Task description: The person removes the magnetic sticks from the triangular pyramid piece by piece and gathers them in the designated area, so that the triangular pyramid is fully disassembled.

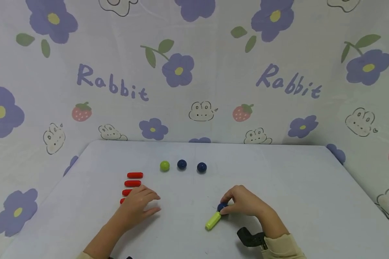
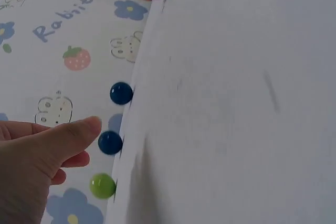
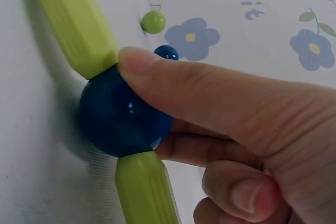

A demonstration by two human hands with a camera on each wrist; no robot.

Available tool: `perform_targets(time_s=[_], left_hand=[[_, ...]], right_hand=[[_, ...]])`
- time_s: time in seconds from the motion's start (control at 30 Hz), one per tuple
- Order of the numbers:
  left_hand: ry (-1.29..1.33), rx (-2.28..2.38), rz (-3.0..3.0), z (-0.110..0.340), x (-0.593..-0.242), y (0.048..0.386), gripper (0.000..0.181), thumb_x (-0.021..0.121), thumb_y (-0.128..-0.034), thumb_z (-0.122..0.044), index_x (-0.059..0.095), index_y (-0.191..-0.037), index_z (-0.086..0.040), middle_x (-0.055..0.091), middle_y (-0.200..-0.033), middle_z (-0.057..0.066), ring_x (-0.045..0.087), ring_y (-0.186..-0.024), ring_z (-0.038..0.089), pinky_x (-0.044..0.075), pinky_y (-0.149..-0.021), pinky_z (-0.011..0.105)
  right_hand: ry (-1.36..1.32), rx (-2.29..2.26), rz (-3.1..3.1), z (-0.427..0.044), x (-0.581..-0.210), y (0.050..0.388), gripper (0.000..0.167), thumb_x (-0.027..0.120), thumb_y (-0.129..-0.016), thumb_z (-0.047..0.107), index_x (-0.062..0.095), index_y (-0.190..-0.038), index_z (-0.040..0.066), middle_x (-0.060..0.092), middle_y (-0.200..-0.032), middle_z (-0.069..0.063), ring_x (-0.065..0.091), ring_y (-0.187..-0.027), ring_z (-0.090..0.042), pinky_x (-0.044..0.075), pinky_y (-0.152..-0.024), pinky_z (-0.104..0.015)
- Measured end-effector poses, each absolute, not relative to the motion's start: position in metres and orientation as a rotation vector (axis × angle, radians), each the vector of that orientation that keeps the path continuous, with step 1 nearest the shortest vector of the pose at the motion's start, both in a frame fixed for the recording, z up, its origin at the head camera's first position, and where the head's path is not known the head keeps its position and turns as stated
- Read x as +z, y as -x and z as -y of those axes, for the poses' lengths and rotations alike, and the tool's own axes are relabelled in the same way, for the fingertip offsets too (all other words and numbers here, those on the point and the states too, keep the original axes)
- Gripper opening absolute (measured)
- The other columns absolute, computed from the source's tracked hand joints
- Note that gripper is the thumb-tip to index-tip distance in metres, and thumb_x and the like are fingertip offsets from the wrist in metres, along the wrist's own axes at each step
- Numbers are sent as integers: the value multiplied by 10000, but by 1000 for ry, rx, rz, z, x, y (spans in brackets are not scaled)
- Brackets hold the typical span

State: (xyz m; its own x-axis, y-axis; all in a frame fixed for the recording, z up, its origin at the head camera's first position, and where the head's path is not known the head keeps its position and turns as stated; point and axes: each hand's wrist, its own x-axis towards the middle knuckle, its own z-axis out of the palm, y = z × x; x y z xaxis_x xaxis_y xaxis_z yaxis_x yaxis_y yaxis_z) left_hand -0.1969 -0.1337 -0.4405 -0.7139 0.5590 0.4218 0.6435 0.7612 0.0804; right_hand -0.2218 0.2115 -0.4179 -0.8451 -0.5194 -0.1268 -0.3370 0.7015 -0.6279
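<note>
My right hand (image 1: 244, 203) pinches a dark blue ball (image 3: 123, 114) between thumb and fingers at the table's middle right. Two yellow-green rods meet the ball: one rod (image 1: 213, 221) points toward the near left, and a second rod (image 3: 147, 190) shows on the ball's other side in the right wrist view. In the head view the hand hides that second rod. My left hand (image 1: 137, 205) holds nothing, its fingers loosely extended and thumb apart, over the left of the table. Beneath and behind it lie several red rods (image 1: 133, 183), the nearer ones partly covered.
Toward the back of the white table (image 1: 278, 180) sit a green ball (image 1: 164, 166), a dark blue ball (image 1: 182, 164) and another dark blue ball (image 1: 201, 167), spaced apart in a row. A patterned cloth (image 1: 214, 46) hangs behind the table. A black device (image 1: 251, 238) is at my right wrist.
</note>
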Motion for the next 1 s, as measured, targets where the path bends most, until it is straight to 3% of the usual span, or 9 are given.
perform_targets(time_s=[0.2, 0.43, 0.73, 1.0], left_hand=[[1010, -393, 2705, 83, -439, 194, 319, 702, -795, -423, 694, -1007, -184, 686, -970, -91, 546, -939, 83, 465, -808, 273], [1051, -428, 2745, 37, -438, 191, 442, 665, -784, -533, 679, -1042, -175, 675, -1010, -74, 524, -947, 100, 437, -844, 294], [976, -400, 2690, 2, -449, 185, 394, 708, -751, -497, 714, -943, -152, 702, -873, -53, 530, -783, 96, 393, -688, 216], [902, -455, 2747, -8, -451, 185, 279, 741, -743, -388, 724, -866, -139, 692, -755, -82, 472, -657, 45, 323, -603, 167]], right_hand=[[619, -899, -2634, -207, -420, 221, 256, 779, -738, 207, 730, -934, 48, 717, -913, -17, 584, -924, -157, 482, -803, -376], [646, -921, -2635, -203, -421, 223, 267, 763, -758, 200, 722, -950, 19, 720, -905, -42, 572, -856, -139, 466, -714, -296], [726, -965, -2628, -203, -423, 223, 272, 753, -768, 192, 714, -943, -12, 718, -877, -64, 505, -707, -94, 422, -577, -198], [734, -961, -2636, -203, -424, 223, 271, 756, -765, 197, 715, -941, -6, 719, -885, -60, 553, -771, -111, 441, -621, -203]])
